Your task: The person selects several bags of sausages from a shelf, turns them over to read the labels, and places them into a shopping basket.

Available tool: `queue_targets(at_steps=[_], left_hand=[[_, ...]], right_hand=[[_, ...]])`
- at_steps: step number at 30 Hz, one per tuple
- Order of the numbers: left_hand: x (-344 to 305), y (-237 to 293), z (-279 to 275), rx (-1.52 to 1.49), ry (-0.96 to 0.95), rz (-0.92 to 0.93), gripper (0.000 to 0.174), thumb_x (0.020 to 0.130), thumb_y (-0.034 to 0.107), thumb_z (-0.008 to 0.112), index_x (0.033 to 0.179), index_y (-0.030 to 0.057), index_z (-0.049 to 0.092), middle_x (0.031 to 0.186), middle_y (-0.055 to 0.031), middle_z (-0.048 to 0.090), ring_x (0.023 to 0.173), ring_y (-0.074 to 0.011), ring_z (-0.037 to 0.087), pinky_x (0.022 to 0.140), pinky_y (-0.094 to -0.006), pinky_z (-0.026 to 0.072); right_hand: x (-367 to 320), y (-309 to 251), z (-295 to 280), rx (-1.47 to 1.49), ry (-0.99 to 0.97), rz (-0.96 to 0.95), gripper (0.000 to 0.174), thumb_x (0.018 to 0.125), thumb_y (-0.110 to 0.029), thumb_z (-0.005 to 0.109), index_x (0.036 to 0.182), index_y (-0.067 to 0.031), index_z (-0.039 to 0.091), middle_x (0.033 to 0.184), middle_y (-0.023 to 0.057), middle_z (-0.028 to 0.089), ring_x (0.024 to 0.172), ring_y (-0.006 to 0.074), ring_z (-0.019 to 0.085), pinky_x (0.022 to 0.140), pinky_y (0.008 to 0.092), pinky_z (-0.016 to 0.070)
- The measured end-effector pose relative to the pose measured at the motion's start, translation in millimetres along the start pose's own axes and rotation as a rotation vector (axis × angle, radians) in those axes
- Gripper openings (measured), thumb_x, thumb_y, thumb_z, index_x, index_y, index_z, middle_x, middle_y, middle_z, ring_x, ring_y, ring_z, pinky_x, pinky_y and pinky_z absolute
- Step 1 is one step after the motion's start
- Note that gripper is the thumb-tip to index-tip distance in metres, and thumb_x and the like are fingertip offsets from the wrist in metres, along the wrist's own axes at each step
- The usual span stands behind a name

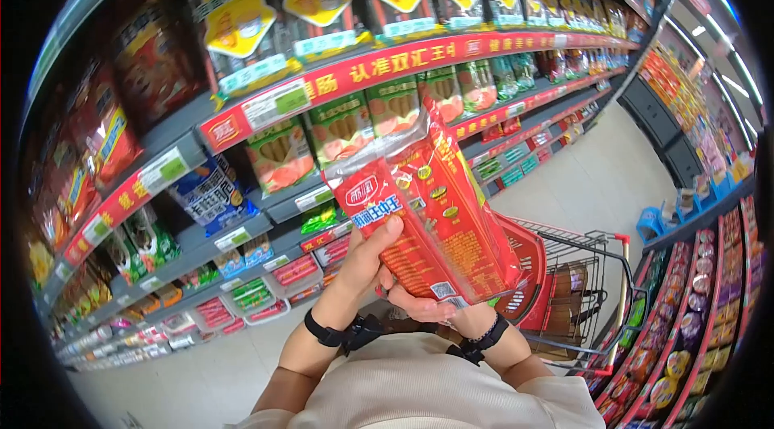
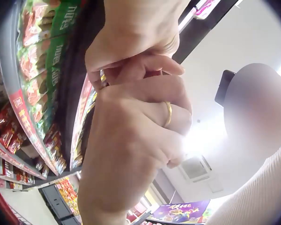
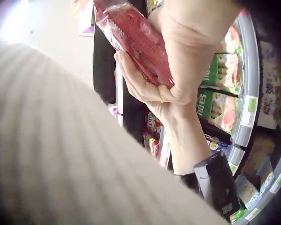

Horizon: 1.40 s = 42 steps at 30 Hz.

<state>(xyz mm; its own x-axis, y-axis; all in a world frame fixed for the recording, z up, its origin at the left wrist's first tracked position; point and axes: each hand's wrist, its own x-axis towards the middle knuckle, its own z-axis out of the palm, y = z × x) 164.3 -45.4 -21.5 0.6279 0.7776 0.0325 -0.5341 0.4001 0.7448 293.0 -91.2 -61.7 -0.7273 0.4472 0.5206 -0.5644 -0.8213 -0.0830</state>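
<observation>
Before my chest is a red sausage packet [image 1: 439, 227], tilted, with white and blue lettering, small printed text and a barcode on the side toward me. My left hand [image 1: 367, 268] grips its lower left edge, thumb flat on the front. Along the bottom edge, beside the barcode, my right hand [image 1: 419, 306] holds it from below. Both hands lie close together in the left wrist view, where a gold ring [image 2: 169, 114] shows on a finger of the right hand [image 2: 131, 136]. The packet's red side [image 3: 143, 44] also shows in the right wrist view.
Shelves [image 1: 403, 52] of packed sausages curve across the front and left. A shopping cart [image 1: 584, 292] with a red child seat [image 1: 524, 268] stands at the right, beside another shelf of snacks [image 1: 677, 348]. Pale floor tiles [image 1: 597, 159] run along the aisle.
</observation>
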Motion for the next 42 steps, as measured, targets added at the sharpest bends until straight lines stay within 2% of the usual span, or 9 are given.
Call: queue_targets(at_steps=[6,15,19,22,26,29,31,32,42], left_hand=[[-1,21,16,-0.033,0.303,0.211,0.038,0.090,0.030,0.059,0.117,0.0047,0.050,0.098,-0.0058,0.062,0.067,-0.0071,0.061,0.043,-0.0165,0.0445],[-27,9,-17,-0.028,0.227,0.179,0.037,0.092,0.031,0.054,0.116,0.0042,0.050,0.096,-0.0065,0.065,0.059,-0.0050,0.060,0.032,-0.0145,0.0364],[-28,-2,-37,-0.281,-0.017,0.249,0.052,0.091,0.035,0.053,0.130,0.0018,0.042,0.120,-0.0133,0.058,0.106,-0.0247,0.059,0.093,-0.0389,0.0464],[-30,-9,-49,-0.166,-0.063,0.304,0.065,0.088,0.053,0.049,0.131,0.0042,0.043,0.126,-0.0135,0.054,0.112,-0.0281,0.055,0.096,-0.0447,0.0440],[-29,-17,-55,-0.303,-0.150,0.396,0.068,0.087,0.056,0.048,0.131,0.0045,0.043,0.125,-0.0123,0.055,0.112,-0.0272,0.056,0.096,-0.0434,0.0440],[-32,-18,-55,-0.325,-0.129,0.423,0.067,0.085,0.053,0.053,0.130,0.0042,0.044,0.125,-0.0124,0.056,0.111,-0.0272,0.056,0.095,-0.0432,0.0445],[-33,-21,-58,-0.276,-0.036,0.445,0.065,0.084,0.048,0.058,0.129,0.0030,0.044,0.124,-0.0128,0.056,0.111,-0.0274,0.056,0.095,-0.0430,0.0450],[-32,-23,-63,-0.273,-0.042,0.444,0.068,0.085,0.055,0.052,0.130,0.0054,0.044,0.125,-0.0124,0.055,0.111,-0.0278,0.056,0.096,-0.0439,0.0443],[-29,-28,-73,-0.330,-0.165,0.418,0.072,0.081,0.054,0.059,0.130,0.0027,0.045,0.126,-0.0139,0.055,0.113,-0.0295,0.055,0.098,-0.0442,0.0430]], right_hand=[[31,-6,-10,0.089,-0.150,0.111,0.080,0.087,-0.052,0.050,0.132,0.0107,0.027,0.081,0.0256,0.050,0.050,0.0287,0.057,0.042,0.0347,0.0463],[34,13,-10,-0.023,-0.022,0.100,0.095,0.082,-0.065,0.047,0.131,0.0142,0.029,0.075,0.0235,0.048,0.042,0.0255,0.051,0.033,0.0315,0.0396],[31,12,-9,-0.052,0.075,0.075,0.097,0.081,-0.066,0.046,0.131,0.0158,0.029,0.079,0.0265,0.048,0.043,0.0296,0.051,0.034,0.0332,0.0402],[22,23,-9,0.110,0.273,-0.065,0.098,0.079,-0.068,0.049,0.127,0.0174,0.033,0.083,0.0305,0.049,0.050,0.0364,0.055,0.036,0.0344,0.0427],[7,16,-69,0.063,-0.098,0.261,0.085,0.080,-0.056,0.059,0.119,0.0156,0.037,0.098,0.0392,0.050,0.069,0.0411,0.061,0.043,0.0424,0.0488],[10,26,-70,0.247,0.017,-0.040,0.079,0.083,-0.048,0.061,0.124,0.0127,0.034,0.106,0.0395,0.050,0.088,0.0424,0.060,0.059,0.0481,0.0536],[34,8,-104,0.358,-0.463,0.584,0.077,0.085,-0.046,0.060,0.128,0.0102,0.031,0.111,0.0373,0.050,0.104,0.0433,0.056,0.075,0.0515,0.0526],[32,8,-104,0.354,-0.463,0.583,0.077,0.085,-0.046,0.060,0.128,0.0102,0.031,0.111,0.0373,0.050,0.104,0.0433,0.056,0.075,0.0515,0.0526],[34,18,-64,0.144,-0.395,0.389,0.057,0.094,-0.039,0.049,0.133,0.0021,0.038,0.120,0.0239,0.051,0.100,0.0285,0.059,0.071,0.0324,0.0550]])
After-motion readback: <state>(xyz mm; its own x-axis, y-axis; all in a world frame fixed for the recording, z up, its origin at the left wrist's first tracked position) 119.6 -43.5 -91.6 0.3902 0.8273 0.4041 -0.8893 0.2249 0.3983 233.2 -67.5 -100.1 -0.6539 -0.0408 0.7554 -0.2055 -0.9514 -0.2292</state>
